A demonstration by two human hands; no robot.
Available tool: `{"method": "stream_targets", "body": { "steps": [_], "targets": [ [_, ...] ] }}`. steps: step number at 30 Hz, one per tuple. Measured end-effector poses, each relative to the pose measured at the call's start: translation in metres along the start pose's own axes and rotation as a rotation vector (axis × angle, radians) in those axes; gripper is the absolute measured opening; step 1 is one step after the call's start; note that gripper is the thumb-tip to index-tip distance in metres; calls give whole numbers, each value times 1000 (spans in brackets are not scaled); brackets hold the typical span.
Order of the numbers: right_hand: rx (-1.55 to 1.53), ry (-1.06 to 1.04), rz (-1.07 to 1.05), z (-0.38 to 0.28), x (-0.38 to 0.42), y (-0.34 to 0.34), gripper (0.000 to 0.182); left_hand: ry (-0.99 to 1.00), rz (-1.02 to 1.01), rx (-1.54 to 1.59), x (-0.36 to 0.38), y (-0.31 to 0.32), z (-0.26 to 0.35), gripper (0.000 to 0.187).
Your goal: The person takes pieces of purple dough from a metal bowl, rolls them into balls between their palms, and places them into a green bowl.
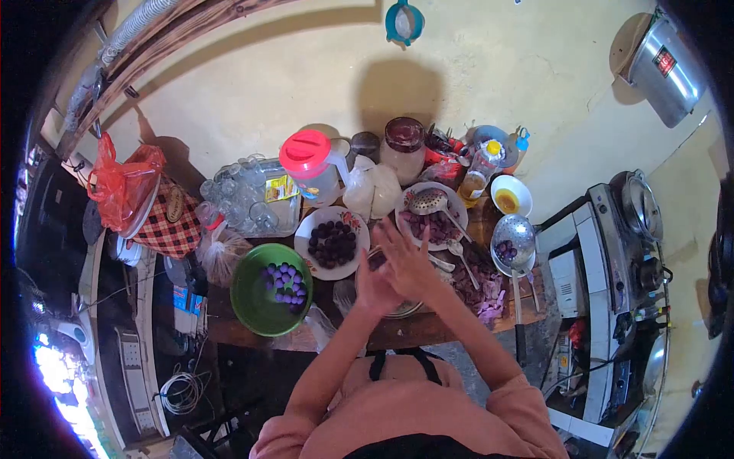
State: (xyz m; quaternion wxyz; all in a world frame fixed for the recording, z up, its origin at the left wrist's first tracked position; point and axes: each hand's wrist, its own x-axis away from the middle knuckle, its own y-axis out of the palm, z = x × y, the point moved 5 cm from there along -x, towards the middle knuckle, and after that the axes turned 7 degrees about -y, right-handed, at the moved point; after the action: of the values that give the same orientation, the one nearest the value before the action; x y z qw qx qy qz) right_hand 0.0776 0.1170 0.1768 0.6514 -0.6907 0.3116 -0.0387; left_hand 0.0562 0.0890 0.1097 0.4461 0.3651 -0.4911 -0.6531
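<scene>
Over a bowl (404,312) at the table's front, my left hand (375,289) and my right hand (407,264) are pressed together at the palms. The right fingers are spread upward; the left ones are partly covered. Whether anything lies between the palms is hidden. Left of them a floral plate (304,229) holds dark purple balls (332,245), and a green bowl (252,314) holds lighter purple balls (287,283). Behind my right hand stands a plate of purple pieces (434,227) with a skimmer (428,201) on it. Purple peelings (485,294) lie to the right.
A red-lidded pitcher (312,172), white bags (371,190) and a jar (403,157) stand at the back. On the left is a tray of glasses (248,203). A long-handled strainer (514,233) with balls rests at the right, near the stove (612,298).
</scene>
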Motion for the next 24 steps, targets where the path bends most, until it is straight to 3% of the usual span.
{"method": "stream_targets", "body": {
  "steps": [1,4,6,9,10,12,14,15,16,17,19,20,22,24],
  "targets": [
    [-7,117,-61,10,-3,1,65,-5,4,57,0,7,-2,89],
    [-34,127,-24,-4,9,26,68,0,-6,28,-1,8,0,91],
    [-49,132,1,-15,18,48,70,26,-42,-261,1,-13,13,94],
    [-125,108,-6,-2,1,13,67,-114,-133,525,13,11,30,96],
    [-154,97,-11,4,-6,-1,65,-101,-82,437,12,8,22,90],
    [-113,893,-100,-13,-3,31,72,-60,-35,269,9,-5,6,82],
    [-88,848,-32,-25,3,39,74,-1,-85,127,8,-32,11,78],
    [-84,401,70,-26,6,31,73,31,-136,64,6,-40,14,78],
    [-79,-50,163,-39,9,17,71,110,-341,142,2,-29,15,78],
    [-132,9,96,-28,7,18,72,192,-540,219,0,-19,15,78],
    [-246,127,-32,-12,-13,3,73,168,-498,258,7,-6,13,76],
    [-42,102,30,-14,-14,-1,74,65,-269,218,11,-3,7,75],
    [367,49,152,-28,-13,-6,75,-30,-79,236,14,-6,8,75],
    [773,-8,267,-46,-9,-6,76,-16,-153,359,15,-15,16,77]
  ]
}}
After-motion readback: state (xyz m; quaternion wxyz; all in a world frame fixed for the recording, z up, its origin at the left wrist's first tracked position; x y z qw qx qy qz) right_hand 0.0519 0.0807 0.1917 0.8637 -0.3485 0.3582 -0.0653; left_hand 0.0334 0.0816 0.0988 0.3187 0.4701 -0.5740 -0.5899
